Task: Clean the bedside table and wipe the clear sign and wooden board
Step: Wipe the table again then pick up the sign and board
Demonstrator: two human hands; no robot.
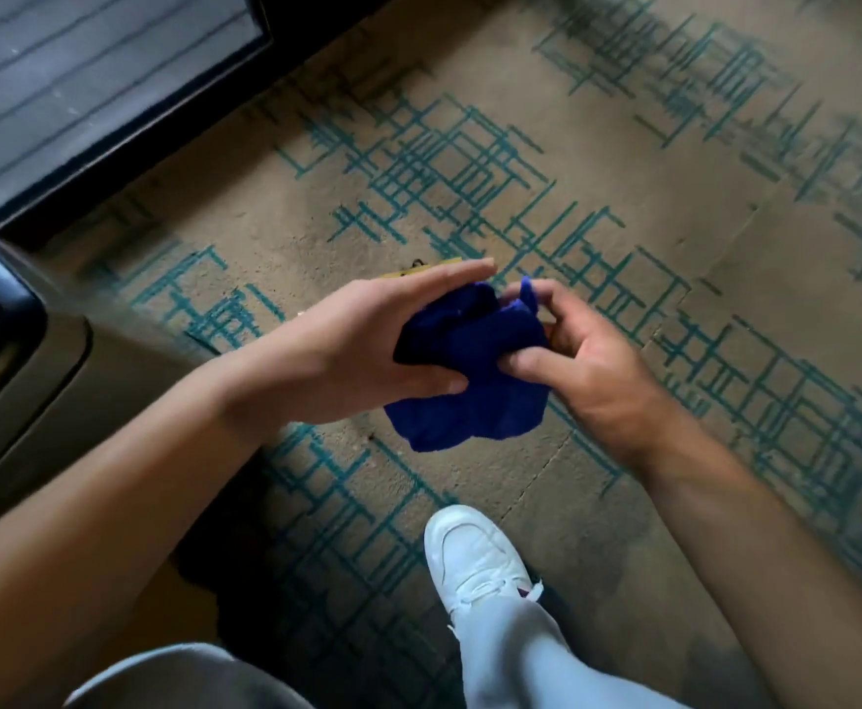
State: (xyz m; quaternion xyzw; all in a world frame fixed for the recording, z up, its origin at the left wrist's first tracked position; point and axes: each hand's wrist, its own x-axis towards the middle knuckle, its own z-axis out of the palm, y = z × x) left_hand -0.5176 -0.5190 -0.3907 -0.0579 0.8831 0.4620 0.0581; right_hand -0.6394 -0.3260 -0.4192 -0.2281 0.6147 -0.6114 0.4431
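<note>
A yellowish object point(421, 271) was mostly hidden behind the left hand point(347, 355). The carpet point(725, 120) at upper right was blurred.

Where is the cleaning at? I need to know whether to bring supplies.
Nothing looks wiped in this view. Both hands, left hand and right hand, hold a bunched blue cloth over the patterned carpet, beside a white shoe. No bedside table, clear sign or wooden board can be made out, so all the wiping seems left to do.
</note>
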